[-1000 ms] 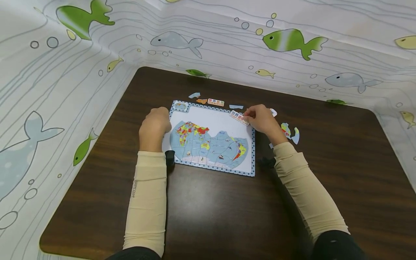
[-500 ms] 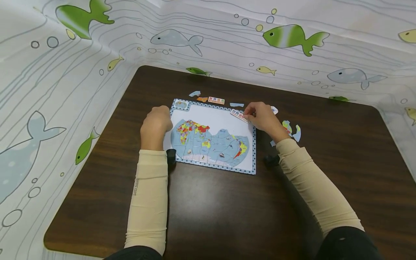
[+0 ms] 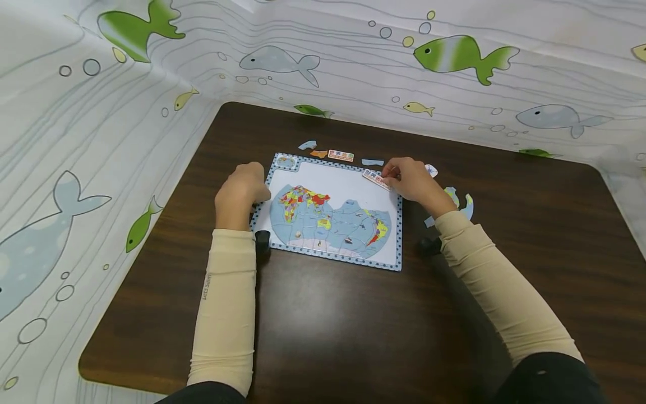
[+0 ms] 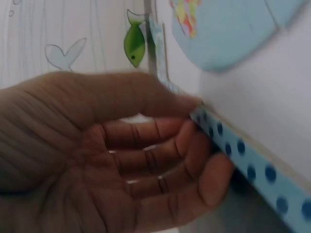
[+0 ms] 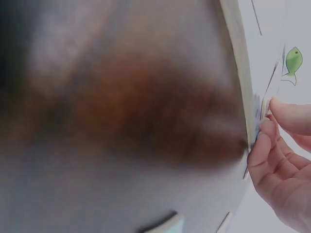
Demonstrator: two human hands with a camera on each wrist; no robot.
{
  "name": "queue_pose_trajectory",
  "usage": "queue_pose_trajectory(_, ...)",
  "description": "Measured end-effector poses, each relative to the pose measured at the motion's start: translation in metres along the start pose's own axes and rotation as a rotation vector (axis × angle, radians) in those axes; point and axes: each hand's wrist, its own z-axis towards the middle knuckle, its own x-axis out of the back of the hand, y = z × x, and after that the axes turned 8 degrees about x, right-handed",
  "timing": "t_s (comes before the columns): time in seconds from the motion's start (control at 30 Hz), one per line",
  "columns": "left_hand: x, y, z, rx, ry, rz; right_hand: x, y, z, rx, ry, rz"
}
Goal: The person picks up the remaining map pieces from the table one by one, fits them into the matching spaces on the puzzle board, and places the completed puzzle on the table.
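Note:
A world map jigsaw puzzle board (image 3: pixel 333 175) with a dotted blue border lies on the table, its lower part filled with map pieces. At its left edge, my left hand (image 3: pixel 241 189) grips the border; in the left wrist view the thumb lies on the edge and the fingers (image 4: pixel 216 177) curl beneath. Over the board's top right corner, my right hand (image 3: pixel 411 180) pinches a white strip-shaped puzzle piece (image 3: pixel 372 177) with coloured lettering between thumb and fingers. The strip lies at a slant across the dotted border. The right fingertips partly hide its right end.
Behind the board lie a blue piece (image 3: pixel 307 145), an orange piece (image 3: pixel 319 154), another lettered strip (image 3: pixel 341 155) and a flat blue piece (image 3: pixel 372 162). Several loose pieces, including a blue curved one (image 3: pixel 468 206), lie right of the board on the dark wooden table (image 3: pixel 323 336).
The head view has shifted slightly. Both hands keep nearly the same places, the left on the board's edge and the right on the lettered strip.

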Motion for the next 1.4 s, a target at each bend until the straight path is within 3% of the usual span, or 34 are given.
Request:
queue_pose_trajectory(0.33,0.006,-0.009,0.012,-0.027,-0.069,-0.055,0.006,0.002,0.003,-0.008,-0.048,0.005)
queue_pose_trajectory(0.83,0.010,-0.029,0.023,-0.080,-0.155,-0.238,0.021,0.005,0.017,0.006,-0.182,-0.032)
queue_pose_trajectory(1.1,0.010,-0.029,0.025,-0.070,-0.162,-0.258,0.031,0.000,0.028,-0.031,-0.195,-0.031)
queue_pose_trajectory(1.4,0.010,-0.029,0.024,-0.068,-0.146,-0.255,0.050,-0.017,0.043,0.023,-0.206,-0.049)
